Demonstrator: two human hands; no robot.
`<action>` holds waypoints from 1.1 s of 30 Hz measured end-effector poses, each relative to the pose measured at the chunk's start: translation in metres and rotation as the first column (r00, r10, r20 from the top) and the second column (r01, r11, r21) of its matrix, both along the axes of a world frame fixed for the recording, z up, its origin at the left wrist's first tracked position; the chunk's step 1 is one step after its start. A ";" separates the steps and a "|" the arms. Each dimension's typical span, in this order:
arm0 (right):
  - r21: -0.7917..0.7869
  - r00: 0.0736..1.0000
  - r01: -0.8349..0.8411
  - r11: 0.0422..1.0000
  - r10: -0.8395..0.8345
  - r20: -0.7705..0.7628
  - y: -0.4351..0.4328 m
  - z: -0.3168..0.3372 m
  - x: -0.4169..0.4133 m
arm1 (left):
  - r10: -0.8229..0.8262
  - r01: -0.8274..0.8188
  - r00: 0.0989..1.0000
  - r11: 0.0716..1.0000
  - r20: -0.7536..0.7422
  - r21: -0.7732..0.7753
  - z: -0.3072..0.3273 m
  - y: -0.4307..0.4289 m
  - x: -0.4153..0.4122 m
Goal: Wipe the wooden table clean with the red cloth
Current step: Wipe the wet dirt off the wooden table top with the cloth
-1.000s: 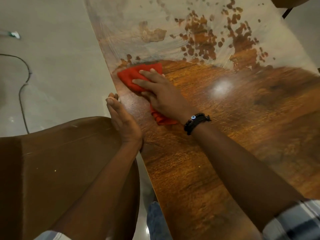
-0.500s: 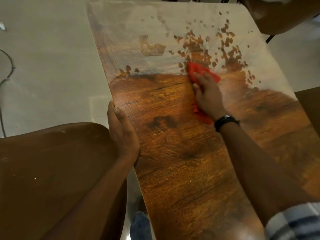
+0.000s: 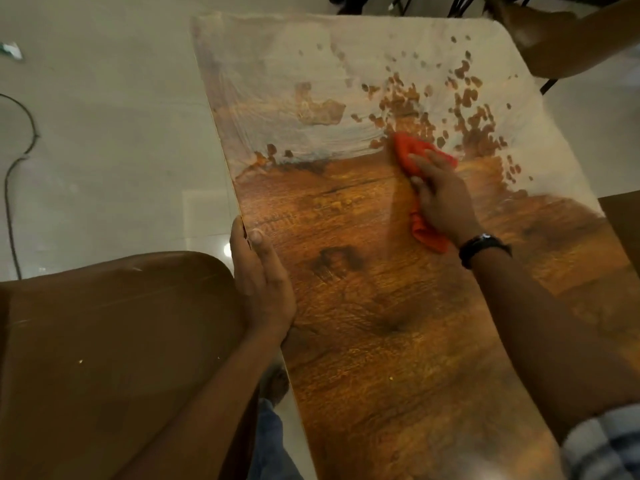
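The fingers (image 3: 426, 160) of the right hand (image 3: 445, 202) are lying straight on the crumpled red cloth (image 3: 405, 148), pressing it onto the brown wooden table (image 3: 381, 341) at the border where the whitish film (image 3: 277, 64) over the far half begins. The left hand (image 3: 263, 278) is pinching the table's left edge, thumb on top. Wiping is looking about halfway done; the next stroke is calling for firm pressure farther out, through that film.

No readable text, labels or numbers in view, counter (image 3: 381, 341) and red cloth (image 3: 414, 148) included. Black wristband (image 3: 485, 244) on the right wrist: too dark to make out any marking. Small scrap (image 3: 11, 50) on the floor: too blurred to read.
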State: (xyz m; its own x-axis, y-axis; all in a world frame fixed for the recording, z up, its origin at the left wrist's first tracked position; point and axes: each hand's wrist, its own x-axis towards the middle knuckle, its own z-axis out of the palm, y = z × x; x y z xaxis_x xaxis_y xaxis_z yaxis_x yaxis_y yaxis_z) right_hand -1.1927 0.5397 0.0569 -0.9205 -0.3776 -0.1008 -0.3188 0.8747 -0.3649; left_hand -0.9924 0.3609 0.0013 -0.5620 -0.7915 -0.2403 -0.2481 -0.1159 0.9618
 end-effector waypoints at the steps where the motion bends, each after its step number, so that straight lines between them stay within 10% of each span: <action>1: 0.012 0.996 0.088 0.996 -0.088 -0.004 0.009 0.002 -0.012 | 0.004 -0.004 1.000 1.000 0.003 -0.002 0.001 0.001 0.000; 4: -0.002 0.986 0.169 0.986 -0.169 -0.014 -0.018 0.001 -0.013 | 0.017 -0.017 1.000 1.000 -0.004 -0.009 0.007 -0.001 0.000; 8: -0.079 0.971 -0.239 0.968 0.238 -0.025 -0.095 -0.012 0.059 | -0.007 0.007 1.000 1.000 0.016 0.004 0.011 -0.001 0.002; 12: -0.040 0.840 -0.542 0.840 0.542 0.002 -0.111 -0.019 0.084 | -0.001 0.057 0.992 0.896 0.126 -0.441 0.033 0.013 -0.005; 20: -0.086 0.997 -0.076 0.993 0.078 0.016 0.072 -0.016 -0.062 | -0.560 0.562 0.803 0.596 0.204 -0.573 0.045 0.084 -0.144; 28: 0.003 0.907 0.416 0.909 -0.415 -0.073 0.220 -0.008 -0.163 | -0.568 0.709 0.640 0.177 0.518 -0.683 0.011 0.122 -0.200; 33: -0.043 0.980 0.196 0.980 -0.198 -0.037 0.157 -0.009 -0.118 | -0.555 0.725 0.622 0.144 0.552 -0.673 0.015 0.125 -0.203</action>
State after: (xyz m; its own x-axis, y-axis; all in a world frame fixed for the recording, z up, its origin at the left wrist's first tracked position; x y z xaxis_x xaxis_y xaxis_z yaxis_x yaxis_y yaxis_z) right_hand -1.3103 0.6967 0.0481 -0.9802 -0.1914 -0.0505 -0.1571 0.9073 -0.3899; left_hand -1.1951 0.4863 0.0160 -0.9945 0.0014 0.1045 0.0449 0.9089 0.4146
